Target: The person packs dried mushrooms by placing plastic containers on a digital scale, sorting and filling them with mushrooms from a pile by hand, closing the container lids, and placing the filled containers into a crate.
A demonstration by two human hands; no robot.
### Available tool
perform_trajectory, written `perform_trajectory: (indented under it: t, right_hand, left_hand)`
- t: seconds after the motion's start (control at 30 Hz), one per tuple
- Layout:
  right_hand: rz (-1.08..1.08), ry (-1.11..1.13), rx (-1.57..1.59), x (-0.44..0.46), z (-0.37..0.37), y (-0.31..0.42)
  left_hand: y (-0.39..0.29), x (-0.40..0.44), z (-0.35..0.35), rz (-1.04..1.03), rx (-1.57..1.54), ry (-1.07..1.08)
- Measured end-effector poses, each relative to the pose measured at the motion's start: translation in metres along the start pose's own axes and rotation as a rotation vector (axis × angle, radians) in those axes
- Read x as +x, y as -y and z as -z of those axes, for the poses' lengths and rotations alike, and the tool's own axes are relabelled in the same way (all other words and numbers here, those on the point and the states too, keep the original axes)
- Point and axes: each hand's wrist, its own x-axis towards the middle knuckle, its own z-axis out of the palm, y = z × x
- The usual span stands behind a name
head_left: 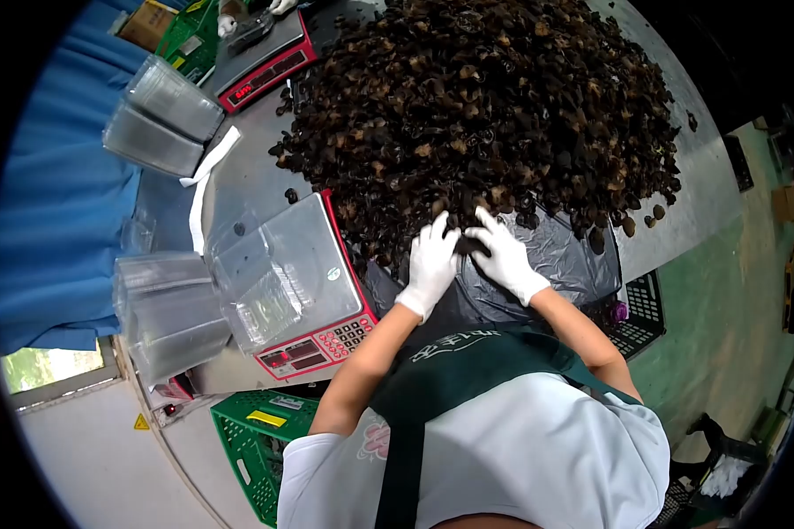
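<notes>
A large heap of dark brown, mushroom-like pieces covers the metal table. At its near edge are both white-gloved hands, close together. My left hand has its fingers pointing into the heap's edge, and my right hand reaches in beside it with fingers curved. A small dark piece shows between the hands, near the fingertips. Black plastic sheeting lies under and beside the right hand. Left of the hands, a red-edged scale bears a clear plastic tray.
Stacked clear trays stand at the left, with more farther back. Another red scale is at the back left, near a co-worker's gloved hands. Green crates and a black crate sit beside the table.
</notes>
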Motion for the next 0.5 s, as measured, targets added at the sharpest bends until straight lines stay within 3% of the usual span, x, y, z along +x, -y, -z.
perform_trajectory:
  t: [0.07, 0.17, 0.27, 0.37, 0.43, 0.5]
  right_hand:
    - [0.027, 0.127, 0.011, -0.021, 0.002, 0.006]
    - [0.107, 0.375, -0.038, -0.029, 0.018, 0.017]
    - [0.076, 0.672, -0.029, -0.006, 0.047, 0.027]
    - [0.158, 0.534, 0.137, 0.03, 0.062, 0.007]
    - [0.001, 0.37, 0.158, 0.066, 0.078, 0.01]
    - [0.017, 0.055, 0.015, 0.105, 0.068, -0.013]
  left_hand:
    - [0.0, -0.027, -0.001, 0.022, -0.025, 0.067]
    - [0.002, -0.043, 0.015, -0.105, 0.082, 0.106]
    - [0.002, -0.046, 0.036, 0.02, 0.061, 0.18]
    - [0.004, -0.029, 0.057, 0.172, -0.028, 0.052]
    - [0.007, -0.003, 0.072, 0.278, -0.125, -0.063]
    - [0.014, 0.025, 0.072, 0.31, 0.006, -0.11]
